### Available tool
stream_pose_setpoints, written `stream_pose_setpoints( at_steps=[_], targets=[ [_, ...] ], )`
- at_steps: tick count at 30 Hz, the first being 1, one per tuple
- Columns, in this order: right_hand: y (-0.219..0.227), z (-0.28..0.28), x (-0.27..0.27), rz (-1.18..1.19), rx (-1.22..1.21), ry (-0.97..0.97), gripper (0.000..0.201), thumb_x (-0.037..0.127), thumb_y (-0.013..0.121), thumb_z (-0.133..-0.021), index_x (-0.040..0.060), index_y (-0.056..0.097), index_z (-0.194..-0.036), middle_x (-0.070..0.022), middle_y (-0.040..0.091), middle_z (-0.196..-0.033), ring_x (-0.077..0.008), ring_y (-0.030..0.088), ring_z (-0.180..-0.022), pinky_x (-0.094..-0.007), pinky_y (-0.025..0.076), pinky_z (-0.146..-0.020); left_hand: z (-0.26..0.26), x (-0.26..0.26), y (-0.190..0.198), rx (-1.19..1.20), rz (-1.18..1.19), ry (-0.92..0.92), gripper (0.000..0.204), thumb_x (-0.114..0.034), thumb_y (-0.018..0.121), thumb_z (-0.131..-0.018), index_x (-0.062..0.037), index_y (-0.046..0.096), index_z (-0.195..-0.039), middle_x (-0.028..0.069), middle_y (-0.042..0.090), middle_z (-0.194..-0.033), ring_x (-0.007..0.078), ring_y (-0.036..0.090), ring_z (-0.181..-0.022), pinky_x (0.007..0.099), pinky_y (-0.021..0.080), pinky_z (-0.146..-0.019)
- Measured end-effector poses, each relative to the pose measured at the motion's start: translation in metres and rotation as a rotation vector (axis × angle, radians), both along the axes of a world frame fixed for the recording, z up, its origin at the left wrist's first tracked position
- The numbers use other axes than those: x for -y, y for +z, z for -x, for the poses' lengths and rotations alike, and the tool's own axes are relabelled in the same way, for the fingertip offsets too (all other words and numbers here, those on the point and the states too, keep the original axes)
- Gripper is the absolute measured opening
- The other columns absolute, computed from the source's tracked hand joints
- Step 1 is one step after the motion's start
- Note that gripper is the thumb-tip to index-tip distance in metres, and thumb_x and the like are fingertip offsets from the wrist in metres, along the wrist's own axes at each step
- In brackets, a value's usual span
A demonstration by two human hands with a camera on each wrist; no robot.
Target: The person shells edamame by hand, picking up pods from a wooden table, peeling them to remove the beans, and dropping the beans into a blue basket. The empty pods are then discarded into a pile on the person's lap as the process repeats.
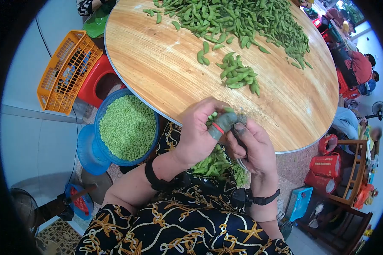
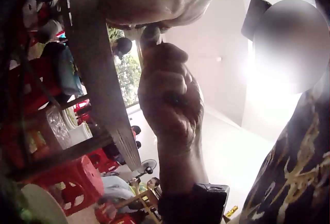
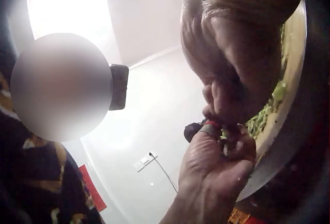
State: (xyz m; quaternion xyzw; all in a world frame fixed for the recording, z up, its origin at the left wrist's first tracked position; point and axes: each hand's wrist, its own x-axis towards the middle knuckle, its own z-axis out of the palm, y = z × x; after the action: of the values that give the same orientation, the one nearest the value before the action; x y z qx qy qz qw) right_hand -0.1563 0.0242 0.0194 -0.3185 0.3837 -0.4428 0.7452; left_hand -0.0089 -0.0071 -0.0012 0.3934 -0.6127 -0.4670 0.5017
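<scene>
My left hand (image 1: 200, 129) curls round light green shelled beans (image 1: 212, 115), seen between thumb and fingers. A grey-green cover (image 1: 228, 120) with a red band wraps its thumb. A bit of edamame pod (image 1: 228, 109) shows at that thumb's tip. My right hand (image 1: 256, 146) has bent fingers and a darkened thumb, right at the left thumb's tip; I cannot tell what it pinches. Both hands are over the near edge of the round wooden table (image 1: 157, 76). Beyond them lie a small bunch of edamame pods (image 1: 238, 76) and a large heap (image 1: 242, 21).
A blue basket (image 1: 98, 127) full of shelled beans stands at the left, near a red stool (image 1: 98, 80) and an orange crate (image 1: 64, 72). More green pods (image 1: 212, 163) lie below my hands, by my lap. Other people (image 1: 357, 68) sit far right.
</scene>
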Motion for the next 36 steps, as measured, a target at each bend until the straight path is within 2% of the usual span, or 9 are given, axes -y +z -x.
stream_pose_setpoints(
  at_steps=[9,16,20,22,24,25,27,31,36],
  targets=[
    [-0.001,0.006,-0.007,-0.202,0.34,0.11,0.015,0.012,0.043,-0.093,0.0009,0.052,-0.101,-0.0023,0.047,-0.061,-0.0019,0.032,-0.042,-0.0159,0.023,-0.037,-0.019,0.01,-0.011,-0.743,-0.648,-0.636,0.02,-0.02,0.062,-0.084,-0.0018,0.056,-0.089,0.0021,0.056,-0.082,0.0079,0.053,-0.072,0.017,0.041,-0.062],
    [0.007,0.003,-0.004,-0.06,-0.058,0.011,0.019,0.013,0.043,-0.093,0.0005,0.051,-0.105,-0.0026,0.047,-0.061,-0.0024,0.031,-0.04,-0.0164,0.023,-0.036,-0.005,0.007,-0.002,-0.538,-0.534,-0.452,0.014,-0.021,0.058,-0.088,-0.0067,0.058,-0.09,-0.0042,0.055,-0.073,0.0035,0.05,-0.061,0.0165,0.038,-0.053],
    [-0.001,0.015,0.001,-0.178,0.4,0.159,0.021,0.014,0.043,-0.093,0.0002,0.052,-0.106,-0.001,0.046,-0.058,-0.0023,0.03,-0.038,-0.0165,0.023,-0.036,-0.006,0.018,-0.012,-0.693,-0.71,-0.578,0.021,-0.023,0.062,-0.084,-0.0036,0.056,-0.092,0.002,0.058,-0.082,0.0089,0.056,-0.072,0.0203,0.045,-0.064],
    [-0.003,0.02,0.004,-0.113,0.3,0.144,0.021,0.016,0.043,-0.094,0.0006,0.051,-0.105,0.0002,0.045,-0.057,-0.0021,0.028,-0.038,-0.0169,0.022,-0.036,-0.001,0.023,-0.006,-0.802,-0.778,-0.64,0.021,-0.023,0.062,-0.084,-0.0042,0.056,-0.091,0.0015,0.058,-0.082,0.0087,0.056,-0.072,0.0207,0.045,-0.064],
    [0.0,0.024,0.01,-0.077,0.187,0.069,0.015,0.011,0.044,-0.092,0.0004,0.053,-0.098,0.0009,0.047,-0.058,-0.0038,0.034,-0.041,-0.0169,0.027,-0.039,0.009,0.025,0.007,-0.317,-0.529,-0.422,0.022,-0.025,0.064,-0.083,-0.0047,0.057,-0.086,0.0005,0.058,-0.081,0.0084,0.054,-0.071,0.0216,0.044,-0.065],
    [0.003,0.022,0.011,0.121,-0.179,-0.018,0.012,0.008,0.046,-0.091,0.0,0.054,-0.093,0.0012,0.049,-0.059,-0.0048,0.038,-0.044,-0.0176,0.031,-0.042,0.01,0.031,0.007,0.101,-0.163,-0.317,0.021,-0.021,0.069,-0.079,-0.0041,0.057,-0.083,-0.0006,0.058,-0.082,0.0074,0.053,-0.072,0.022,0.043,-0.066],
    [0.0,0.029,0.014,0.531,-0.867,-0.098,0.007,0.001,0.049,-0.086,-0.0014,0.055,-0.083,0.0015,0.054,-0.064,-0.0063,0.048,-0.055,-0.0197,0.038,-0.051,0.015,0.033,0.009,0.143,-0.208,-0.289,0.02,-0.018,0.07,-0.077,-0.004,0.057,-0.083,-0.0008,0.058,-0.081,0.007,0.052,-0.073,0.0217,0.043,-0.066],
    [0.0,0.046,0.023,0.51,-0.841,-0.05,0.008,0.001,0.049,-0.086,-0.0005,0.056,-0.083,0.0021,0.053,-0.063,-0.0052,0.046,-0.055,-0.0199,0.037,-0.05,0.024,0.037,0.018,0.128,-0.276,-0.292,0.02,-0.009,0.071,-0.074,-0.0033,0.056,-0.086,-0.0011,0.058,-0.079,0.0059,0.052,-0.075,0.0213,0.043,-0.068],
    [-0.007,0.064,0.028,-0.084,0.082,0.134,0.012,0.007,0.048,-0.089,0.0,0.057,-0.092,0.0005,0.051,-0.06,-0.0022,0.037,-0.045,-0.016,0.027,-0.041,0.027,0.045,0.025,-0.023,-0.432,-0.381,0.026,-0.01,0.073,-0.072,-0.0027,0.056,-0.091,-0.0002,0.058,-0.082,0.0054,0.052,-0.074,0.0199,0.042,-0.066]
  ],
)
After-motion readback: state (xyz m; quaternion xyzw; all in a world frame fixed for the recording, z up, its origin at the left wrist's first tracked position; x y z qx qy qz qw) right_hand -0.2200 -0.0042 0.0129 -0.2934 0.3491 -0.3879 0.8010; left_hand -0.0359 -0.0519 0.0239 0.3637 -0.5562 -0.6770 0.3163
